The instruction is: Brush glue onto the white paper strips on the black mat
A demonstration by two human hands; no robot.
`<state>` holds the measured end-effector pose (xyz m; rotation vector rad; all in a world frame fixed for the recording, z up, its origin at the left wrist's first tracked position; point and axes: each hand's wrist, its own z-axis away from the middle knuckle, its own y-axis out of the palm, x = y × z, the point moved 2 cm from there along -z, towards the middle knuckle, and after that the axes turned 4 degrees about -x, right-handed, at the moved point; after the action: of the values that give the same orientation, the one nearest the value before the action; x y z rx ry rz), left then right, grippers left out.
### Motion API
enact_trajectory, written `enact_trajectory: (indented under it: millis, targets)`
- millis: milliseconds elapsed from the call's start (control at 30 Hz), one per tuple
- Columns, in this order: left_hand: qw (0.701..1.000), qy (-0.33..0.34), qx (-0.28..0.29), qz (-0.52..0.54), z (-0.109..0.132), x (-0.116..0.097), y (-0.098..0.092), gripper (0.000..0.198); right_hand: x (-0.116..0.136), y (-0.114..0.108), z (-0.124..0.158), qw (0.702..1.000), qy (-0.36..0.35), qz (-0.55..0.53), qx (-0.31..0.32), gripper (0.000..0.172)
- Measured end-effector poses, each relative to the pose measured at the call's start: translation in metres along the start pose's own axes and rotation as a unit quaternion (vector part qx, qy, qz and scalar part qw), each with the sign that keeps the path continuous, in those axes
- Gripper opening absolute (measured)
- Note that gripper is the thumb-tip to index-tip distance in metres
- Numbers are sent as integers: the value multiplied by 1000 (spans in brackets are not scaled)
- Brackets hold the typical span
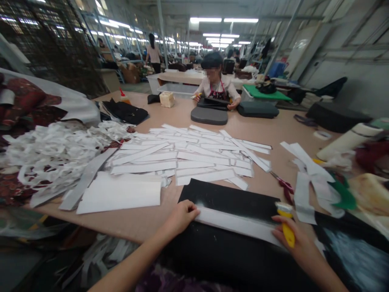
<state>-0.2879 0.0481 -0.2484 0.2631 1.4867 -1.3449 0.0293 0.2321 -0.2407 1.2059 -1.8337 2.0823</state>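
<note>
A white strip [237, 222] lies lengthwise across a black sheet [227, 197] at the table's near edge. My left hand [184, 214] pinches the strip's left end between thumb and fingers. At the other end, my right hand [291, 234] has its fingers on the strip while a brush [288, 233] with a yellow handle rests in its grip, pale bristles pointing away from me. The black sheet hangs over the edge toward my lap. Just beyond it spread many overlapping white strips [194, 156].
Left are a stack of white sheets [121, 192] and a heap of white scraps [60, 154]. Red-handled scissors [285, 186] lie right, near loose white strips [310, 178]. Across the table a person [217, 83] handles black material behind a grey pad [209, 116].
</note>
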Motion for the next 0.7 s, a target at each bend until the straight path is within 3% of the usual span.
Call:
enact_trajectory:
  millis: [233,467,700]
  targets:
    - [995,-18,27,-92,-4,2,4,14,-3,12,-5,998,58,9,13,44]
    - [989,-8,20,-148,-3,0,7,13,-7,21,-1,999,26,35,-9,37]
    - [979,36,23,-197,-3,5,13,18,8,20,10,996,23,81,-41,34]
